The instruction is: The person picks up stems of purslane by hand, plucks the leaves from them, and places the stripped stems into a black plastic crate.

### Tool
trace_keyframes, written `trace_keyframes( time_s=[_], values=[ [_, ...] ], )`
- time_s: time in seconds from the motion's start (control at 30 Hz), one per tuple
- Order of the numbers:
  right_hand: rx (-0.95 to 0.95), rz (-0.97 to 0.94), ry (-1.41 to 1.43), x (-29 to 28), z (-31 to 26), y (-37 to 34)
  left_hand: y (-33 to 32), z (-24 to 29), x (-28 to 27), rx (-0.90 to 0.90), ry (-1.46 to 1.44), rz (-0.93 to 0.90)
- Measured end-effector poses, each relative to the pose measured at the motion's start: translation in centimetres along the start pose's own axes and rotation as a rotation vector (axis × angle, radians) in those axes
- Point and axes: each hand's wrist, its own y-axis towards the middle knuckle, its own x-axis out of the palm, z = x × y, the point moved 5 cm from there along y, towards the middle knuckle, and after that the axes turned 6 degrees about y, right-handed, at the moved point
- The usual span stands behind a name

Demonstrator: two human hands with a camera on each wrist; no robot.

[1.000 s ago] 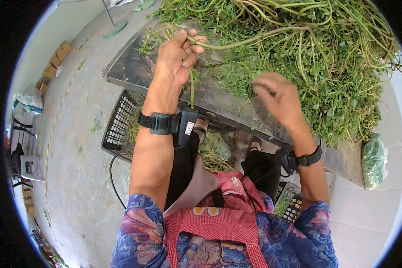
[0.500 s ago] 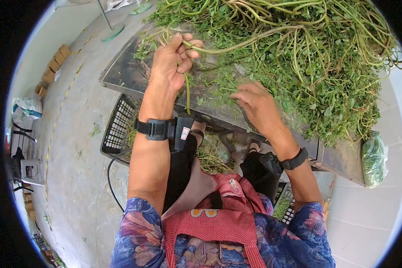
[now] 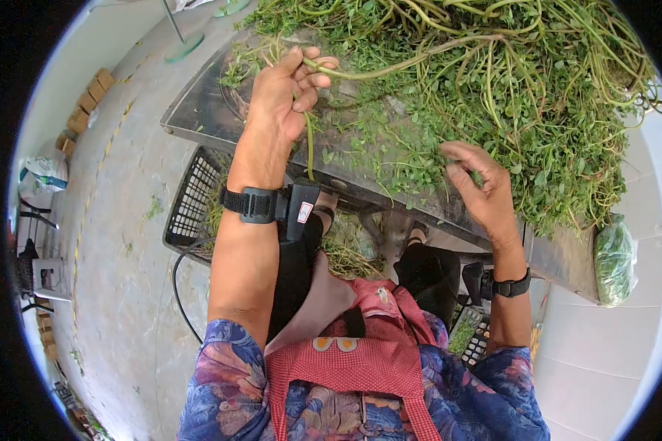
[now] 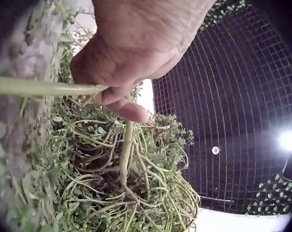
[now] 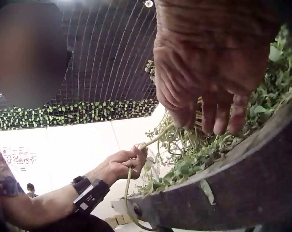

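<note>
In the head view my left hand [image 3: 279,99] grips a long green plant stem [image 3: 412,64] near the table's far left. One end of the stem hangs below the palm; the rest runs right into a big heap of leafy greens [image 3: 544,125]. In the left wrist view the stem [image 4: 127,154] leads from the fingertips to a branching point among tangled stalks. My right hand [image 3: 485,187] hovers by the heap's near edge, thumb and fingers apart, with nothing seen between them. The right wrist view shows its fingers [image 5: 223,113] pointing down over the leaves.
The greens lie on a dark wooden table [image 3: 213,103], loose sprigs along its front. A black plastic crate [image 3: 191,202] stands on the floor at the left. A plastic bag of greens [image 3: 615,261] leans at the table's right end. More stems [image 3: 353,253] lie under the table.
My right hand swung left along the table's front, then back right to the heap's edge, its fingers parted. The left hand keeps its hold on the stem, nearly in place.
</note>
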Motion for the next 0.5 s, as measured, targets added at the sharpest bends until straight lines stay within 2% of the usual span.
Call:
trace_keyframes(
  time_s=[0.07, 0.13, 0.27, 0.33, 0.4, 0.47, 0.5],
  values=[
    [0.001, 0.015, -0.032, 0.5, 0.6, -0.2, -0.1, 0.0, 0.0, -0.002, 0.014, 0.005],
    [-0.071, 0.018, -0.193, 0.9, 0.7, -0.2, -0.1, 0.0, 0.0, -0.003, 0.030, 0.010],
    [-0.113, 0.006, -0.254, 2.4, -0.4, 0.0, -0.1, -0.1, 0.1, -0.004, 0.030, -0.003],
    [-0.189, -0.042, -0.513, 3.4, -1.3, -0.1, -0.2, 0.1, 0.2, -0.002, 0.032, -0.001],
    [-0.177, -0.051, -0.507, 4.5, -1.1, -0.3, -0.4, 0.2, 0.4, -0.016, 0.062, 0.021],
    [-0.295, -0.141, -0.489, 5.9, -1.0, -1.1, -0.4, 0.3, 0.4, -0.024, 0.055, 0.021],
    [-0.285, -0.125, -0.429, 6.2, -1.6, -1.5, -0.5, 0.2, 0.4, -0.034, 0.045, 0.027]
  ],
)
